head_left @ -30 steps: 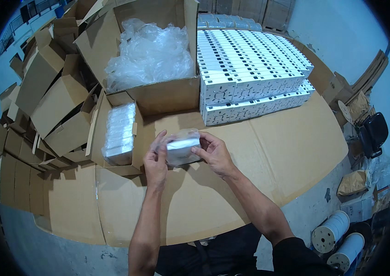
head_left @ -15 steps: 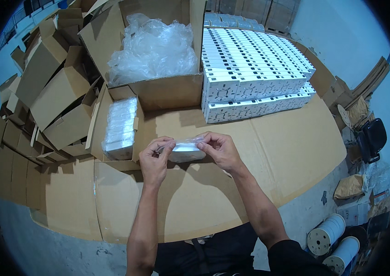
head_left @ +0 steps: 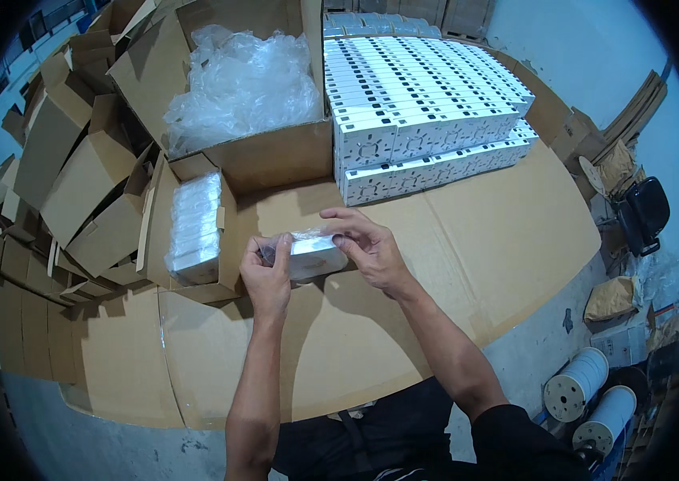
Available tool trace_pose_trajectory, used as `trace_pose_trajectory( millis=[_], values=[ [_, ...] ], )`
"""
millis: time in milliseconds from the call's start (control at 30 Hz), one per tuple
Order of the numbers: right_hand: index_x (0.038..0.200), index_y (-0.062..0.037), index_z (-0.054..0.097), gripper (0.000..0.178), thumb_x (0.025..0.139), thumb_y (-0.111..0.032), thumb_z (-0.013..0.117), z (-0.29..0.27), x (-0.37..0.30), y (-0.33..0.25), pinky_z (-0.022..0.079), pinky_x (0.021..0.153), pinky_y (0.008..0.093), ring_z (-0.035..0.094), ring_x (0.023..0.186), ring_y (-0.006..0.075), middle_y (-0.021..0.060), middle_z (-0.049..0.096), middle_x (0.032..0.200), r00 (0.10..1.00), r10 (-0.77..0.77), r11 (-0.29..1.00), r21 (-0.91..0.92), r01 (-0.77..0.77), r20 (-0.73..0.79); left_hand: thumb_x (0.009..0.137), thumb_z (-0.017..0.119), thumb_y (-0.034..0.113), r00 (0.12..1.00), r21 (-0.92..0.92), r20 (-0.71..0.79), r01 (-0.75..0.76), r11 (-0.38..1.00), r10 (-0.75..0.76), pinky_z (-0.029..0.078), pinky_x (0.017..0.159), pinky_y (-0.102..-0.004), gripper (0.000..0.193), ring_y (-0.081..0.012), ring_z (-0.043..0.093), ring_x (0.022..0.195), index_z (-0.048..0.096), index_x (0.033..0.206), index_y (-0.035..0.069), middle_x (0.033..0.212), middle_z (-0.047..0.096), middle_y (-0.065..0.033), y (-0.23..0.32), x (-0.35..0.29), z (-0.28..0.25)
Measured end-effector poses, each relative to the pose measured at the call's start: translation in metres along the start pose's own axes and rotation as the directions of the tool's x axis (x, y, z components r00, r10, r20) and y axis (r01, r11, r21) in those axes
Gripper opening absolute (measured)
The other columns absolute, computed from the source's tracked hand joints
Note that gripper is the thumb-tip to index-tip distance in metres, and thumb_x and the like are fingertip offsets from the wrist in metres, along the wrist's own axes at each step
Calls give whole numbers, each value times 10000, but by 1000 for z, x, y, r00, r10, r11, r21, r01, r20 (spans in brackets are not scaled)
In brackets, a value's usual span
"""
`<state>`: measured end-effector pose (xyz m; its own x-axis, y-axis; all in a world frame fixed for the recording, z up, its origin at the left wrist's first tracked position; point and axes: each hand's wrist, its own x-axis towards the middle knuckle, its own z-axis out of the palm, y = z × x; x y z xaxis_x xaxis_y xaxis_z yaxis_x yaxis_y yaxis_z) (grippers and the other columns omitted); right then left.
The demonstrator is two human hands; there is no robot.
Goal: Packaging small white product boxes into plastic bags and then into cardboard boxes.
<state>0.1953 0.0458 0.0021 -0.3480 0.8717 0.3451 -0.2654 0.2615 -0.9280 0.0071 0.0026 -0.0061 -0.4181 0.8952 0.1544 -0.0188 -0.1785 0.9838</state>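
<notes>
Between my hands is a small white box [head_left: 314, 260] in a clear plastic bag, held just above the cardboard-covered table. My left hand [head_left: 267, 276] pinches the loose film at its left end, thumb on top. At the right end, my right hand [head_left: 373, 255] grips the upper corner with its thumb against the box, while the upper fingers stretch out over it. To the left, an open carton [head_left: 229, 232] contains a row of similar white pieces [head_left: 195, 223] in clear plastic.
Behind stands a large open carton [head_left: 275, 156] full of crumpled clear bags [head_left: 247, 88]. White perforated housings [head_left: 427, 96] are stacked at the back right. Empty cartons [head_left: 67, 160] pile up on the left. Cable reels [head_left: 576, 385] stand on the floor at right.
My right hand's fingers have lifted and spread from the bag's top edge, with the thumb still at the box. The box's white face shows more. The whole view has shifted slightly.
</notes>
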Motion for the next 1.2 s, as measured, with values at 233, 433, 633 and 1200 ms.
trace_pose_trajectory(
  millis=[233,433,633,1200],
  values=[
    [1152,8,741,228,965,-48,624,0,-2,-12,571,858,311,675,963,139,93,748,1045,985,171,974,-150,-171,-14,962,736,171,1000,-5,8,15,1000,-15,480,748,-257,196,-77,580,805,600,901,44,848,647,-10,2,1,-4],
    [1202,7,717,259,967,-74,647,-8,-1,-7,603,747,275,669,1000,126,102,718,1157,977,209,967,-159,-199,50,923,746,106,953,48,-153,-257,965,262,506,826,-317,179,-145,613,892,610,968,-1,949,646,-70,14,-6,3],
    [1213,-6,715,281,945,-41,639,-12,3,-8,585,816,275,655,1059,139,86,718,1168,988,126,965,-240,-101,93,815,752,-23,629,480,439,-768,424,642,519,952,-438,304,-351,646,1034,662,1105,-19,1097,671,-146,45,-13,-2],
    [1115,-19,716,281,836,-60,723,6,23,-77,514,932,437,650,1027,364,182,711,1041,913,162,480,-838,258,374,971,650,7,903,126,429,-76,989,14,498,966,-285,398,-143,609,1116,568,1361,11,1269,625,-66,7,-10,-22]
  ],
)
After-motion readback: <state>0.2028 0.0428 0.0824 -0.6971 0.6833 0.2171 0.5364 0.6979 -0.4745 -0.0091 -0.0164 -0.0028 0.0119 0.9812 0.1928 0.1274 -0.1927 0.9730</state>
